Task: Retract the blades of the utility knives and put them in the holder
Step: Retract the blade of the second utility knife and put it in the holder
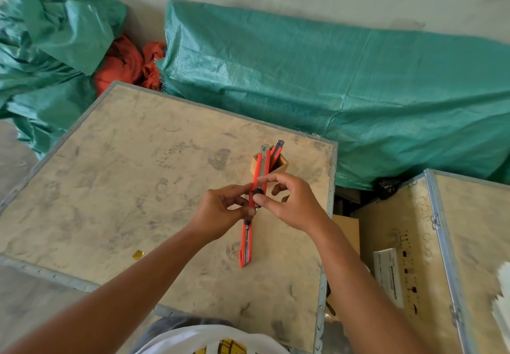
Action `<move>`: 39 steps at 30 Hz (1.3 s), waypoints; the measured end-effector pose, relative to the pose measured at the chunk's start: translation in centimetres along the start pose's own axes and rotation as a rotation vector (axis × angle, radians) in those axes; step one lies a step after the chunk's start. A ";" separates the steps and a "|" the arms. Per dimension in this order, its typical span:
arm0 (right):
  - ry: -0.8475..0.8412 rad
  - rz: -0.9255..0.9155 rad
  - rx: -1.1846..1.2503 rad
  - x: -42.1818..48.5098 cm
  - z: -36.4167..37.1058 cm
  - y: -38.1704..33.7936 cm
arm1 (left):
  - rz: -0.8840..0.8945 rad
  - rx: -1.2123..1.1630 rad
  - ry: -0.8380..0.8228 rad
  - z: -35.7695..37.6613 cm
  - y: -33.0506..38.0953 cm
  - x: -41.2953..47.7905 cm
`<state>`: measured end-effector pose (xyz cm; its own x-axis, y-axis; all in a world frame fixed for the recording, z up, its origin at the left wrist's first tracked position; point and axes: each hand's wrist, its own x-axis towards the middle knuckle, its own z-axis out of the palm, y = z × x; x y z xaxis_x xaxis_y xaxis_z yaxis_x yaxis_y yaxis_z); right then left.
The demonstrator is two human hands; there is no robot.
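Note:
Both hands hold one long orange utility knife (pixel 261 166) above a plywood crate top (pixel 138 188). My left hand (pixel 220 213) pinches its body from the left. My right hand (pixel 292 204) grips it from the right, thumb at the black slider knob (pixel 258 191). The knife's metal tip points away from me, toward a small wooden holder (pixel 283 164). A second orange knife (pixel 276 153) stands inside that holder. No blade shows past the held knife's tip.
Green tarpaulin (pixel 331 78) covers bundles behind the crate, with orange cloth (pixel 124 64) at the left. Another wooden crate (pixel 441 243) stands to the right across a narrow gap. A small yellow scrap (pixel 137 254) lies near the crate's front edge.

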<state>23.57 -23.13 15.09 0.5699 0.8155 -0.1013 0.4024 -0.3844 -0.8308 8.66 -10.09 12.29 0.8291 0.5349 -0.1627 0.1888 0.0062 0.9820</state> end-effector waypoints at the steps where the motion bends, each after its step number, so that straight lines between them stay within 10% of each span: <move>1: -0.007 -0.012 -0.008 0.1 -0.1 0.2 | -0.003 0.004 -0.001 0.0 -0.1 0.2; 15: 0.180 0.109 0.222 5.6 -0.9 3.8 | -0.013 0.121 -0.078 0.7 0.0 6.2; 39: 0.458 0.081 -0.165 12.8 1.4 11.0 | -0.073 0.821 -0.076 3.0 -5.6 18.2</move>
<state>34.27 -16.27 3.88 0.8459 0.5198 0.1198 0.4304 -0.5325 -0.7289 24.29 -2.96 3.58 0.8275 0.4986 -0.2582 0.5436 -0.5960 0.5910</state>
